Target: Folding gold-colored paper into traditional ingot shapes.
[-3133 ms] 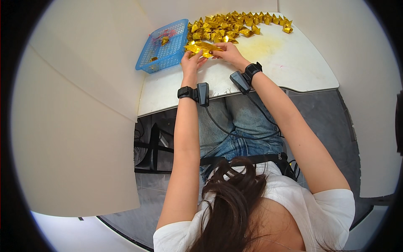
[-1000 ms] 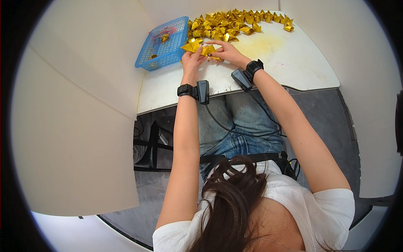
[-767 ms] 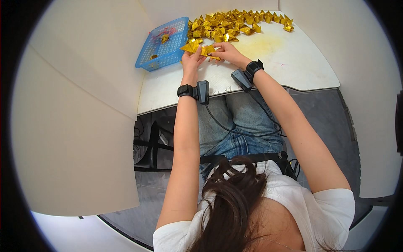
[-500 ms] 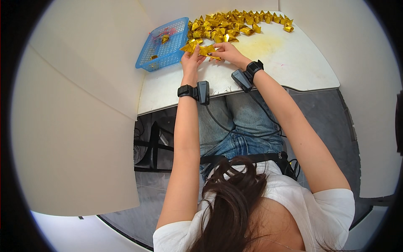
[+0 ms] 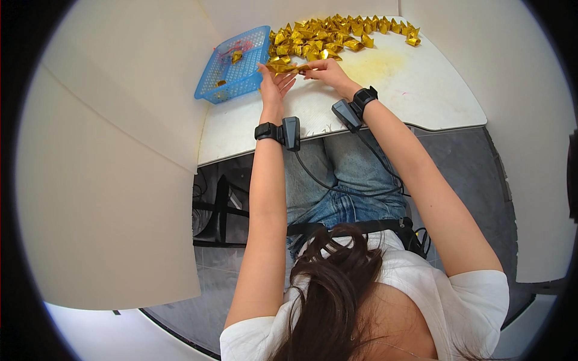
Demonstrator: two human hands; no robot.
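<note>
A folded piece of shiny gold foil paper [image 5: 283, 68] is stretched level between my two hands, over the near side of the gold pile. My left hand [image 5: 275, 87] has its palm turned up, holding the foil's left part between thumb and forefinger, with the other fingers stretched out below it. At the foil's right end, my right hand [image 5: 325, 73] pinches it between thumb and fingertips. Just beyond my hands lie many folded gold foil pieces [image 5: 319, 36], pointed and boat-like, heaped at the left and spread in rows toward the right.
A blue perforated plastic basket [image 5: 232, 89] stands left of my hands, with a few gold pieces and something pink inside. White walls [image 5: 494, 72] rise around the white table [image 5: 421, 99]. Black wristbands with grey boxes [image 5: 291, 133] and cables are on both my wrists.
My left hand has turned palm up and spread its fingers under the foil. The foil has tilted and looks narrower. My right hand has barely moved and still pinches its end.
</note>
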